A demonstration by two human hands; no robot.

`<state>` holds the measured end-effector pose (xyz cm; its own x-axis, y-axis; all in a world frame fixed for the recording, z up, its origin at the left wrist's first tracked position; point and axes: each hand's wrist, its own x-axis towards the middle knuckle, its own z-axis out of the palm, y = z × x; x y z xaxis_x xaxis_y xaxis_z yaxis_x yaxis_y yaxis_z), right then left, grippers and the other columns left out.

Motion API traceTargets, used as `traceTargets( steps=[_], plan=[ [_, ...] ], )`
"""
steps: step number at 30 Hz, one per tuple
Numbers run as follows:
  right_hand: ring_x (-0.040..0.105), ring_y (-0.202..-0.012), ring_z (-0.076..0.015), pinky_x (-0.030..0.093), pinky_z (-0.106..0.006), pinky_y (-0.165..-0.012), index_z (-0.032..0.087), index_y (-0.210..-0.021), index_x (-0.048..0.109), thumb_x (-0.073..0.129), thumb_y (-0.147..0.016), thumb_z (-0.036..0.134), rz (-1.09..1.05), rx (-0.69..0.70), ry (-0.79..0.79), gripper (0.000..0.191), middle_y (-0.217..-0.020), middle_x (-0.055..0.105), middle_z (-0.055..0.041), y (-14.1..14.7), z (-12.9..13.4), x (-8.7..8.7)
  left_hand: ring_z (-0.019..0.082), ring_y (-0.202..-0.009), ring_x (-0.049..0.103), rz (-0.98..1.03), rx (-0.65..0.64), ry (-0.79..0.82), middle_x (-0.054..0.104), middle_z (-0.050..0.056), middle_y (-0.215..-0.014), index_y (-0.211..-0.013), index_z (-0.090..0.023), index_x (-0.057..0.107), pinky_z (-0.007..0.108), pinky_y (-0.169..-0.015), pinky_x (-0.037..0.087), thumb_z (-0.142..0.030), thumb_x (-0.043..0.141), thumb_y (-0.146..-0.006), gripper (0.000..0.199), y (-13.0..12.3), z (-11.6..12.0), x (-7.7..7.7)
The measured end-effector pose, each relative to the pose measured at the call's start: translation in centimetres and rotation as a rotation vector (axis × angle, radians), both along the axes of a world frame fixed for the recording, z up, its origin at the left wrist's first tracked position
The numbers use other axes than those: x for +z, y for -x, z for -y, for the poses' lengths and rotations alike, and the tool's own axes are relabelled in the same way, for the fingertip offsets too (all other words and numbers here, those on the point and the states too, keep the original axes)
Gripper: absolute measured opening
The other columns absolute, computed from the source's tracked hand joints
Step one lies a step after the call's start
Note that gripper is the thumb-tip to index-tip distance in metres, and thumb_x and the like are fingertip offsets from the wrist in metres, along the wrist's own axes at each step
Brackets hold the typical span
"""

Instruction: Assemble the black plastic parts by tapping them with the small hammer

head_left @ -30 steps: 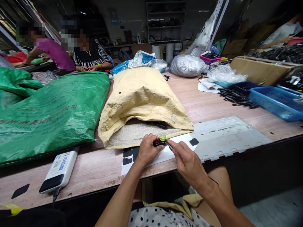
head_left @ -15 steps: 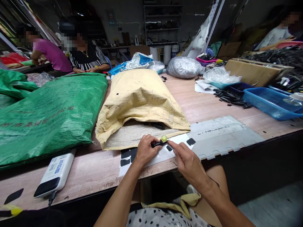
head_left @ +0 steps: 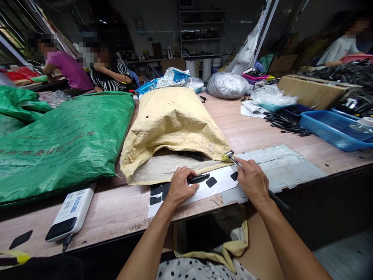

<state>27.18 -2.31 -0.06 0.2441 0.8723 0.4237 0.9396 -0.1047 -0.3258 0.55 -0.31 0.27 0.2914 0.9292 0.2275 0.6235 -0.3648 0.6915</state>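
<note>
My left hand (head_left: pixel 183 186) is closed round a slim black plastic piece (head_left: pixel 199 179), whose end points right over a white sheet (head_left: pixel 190 199). Black rounded squares lie on that sheet, one black square (head_left: pixel 211 182) just beyond the piece's tip. Farther right, my right hand (head_left: pixel 254 179) grips a small hammer (head_left: pixel 232 156) with a metal shaft, a yellow-green face and a dark handle end behind the wrist. The hammer's head is apart from the black piece, near the corner of an open yellow woven sack (head_left: pixel 175 116). Dark pieces show inside the sack's mouth.
A green sack (head_left: pixel 67 132) and a white power bank (head_left: pixel 70 214) with a cable lie left. On the right are a grey sheet (head_left: pixel 287 165), loose black parts (head_left: pixel 287 123) and a blue tray (head_left: pixel 329 130). Several people sit around; one person in purple (head_left: pixel 68 68) is back left.
My right hand has moved right, carrying the hammer's head away from the black piece. My left hand stays nearly in place. A person behind has raised a hand towards the face.
</note>
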Motion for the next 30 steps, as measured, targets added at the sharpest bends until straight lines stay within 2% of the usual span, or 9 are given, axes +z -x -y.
traceTargets(
  steps=[4,9,20,26,30],
  plan=[
    [0.050,-0.084,-0.0206,0.029,-0.033,-0.070,0.024,-0.122,0.072,0.054,-0.094,0.020,0.111,-0.058,0.006,0.034,-0.093,0.063,-0.0081,-0.5,-1.0,-1.1,0.023,-0.088,0.057,0.000,-0.005,0.000,0.067,0.002,-0.086,-0.086,-0.021,0.068,0.038,-0.083,0.045,-0.014,0.075,-0.065,0.022,0.0,0.0,0.0],
    [0.048,-0.085,-0.0200,0.024,-0.033,-0.068,0.025,-0.124,0.070,0.056,-0.093,0.021,0.161,-0.078,-0.022,0.034,-0.093,0.062,-0.0073,-0.4,-0.9,-1.9,0.023,-0.088,0.056,-0.009,-0.020,-0.005,0.066,0.001,-0.087,-0.085,-0.022,0.066,0.038,-0.083,0.045,-0.015,0.076,-0.065,0.024,0.0,0.0,-0.2],
    [0.047,-0.086,-0.0204,0.023,-0.034,-0.068,0.026,-0.126,0.068,0.055,-0.095,0.021,0.197,-0.076,-0.017,0.033,-0.094,0.060,-0.0074,-0.3,-0.7,-2.0,0.023,-0.088,0.055,-0.030,-0.045,-0.020,0.066,0.000,-0.088,-0.085,-0.023,0.065,0.038,-0.082,0.044,-0.017,0.076,-0.067,0.022,0.1,0.3,0.0],
    [0.048,-0.087,-0.0211,0.024,-0.034,-0.069,0.026,-0.126,0.068,0.053,-0.096,0.021,0.210,-0.086,-0.025,0.034,-0.094,0.061,-0.0079,-0.1,-0.6,-1.9,0.024,-0.090,0.055,-0.062,-0.032,-0.037,0.067,0.002,-0.089,-0.084,-0.023,0.066,0.038,-0.083,0.043,-0.023,0.079,-0.073,0.018,0.0,-0.2,-0.7],
    [0.050,-0.087,-0.0212,0.024,-0.033,-0.070,0.026,-0.126,0.068,0.053,-0.096,0.020,0.203,-0.088,-0.016,0.034,-0.095,0.062,-0.0076,0.0,-0.6,-1.6,0.024,-0.091,0.056,-0.081,-0.045,-0.024,0.068,0.003,-0.090,-0.090,-0.022,0.067,0.038,-0.084,0.042,-0.025,0.073,-0.083,0.010,-0.3,0.9,0.5]
  ],
)
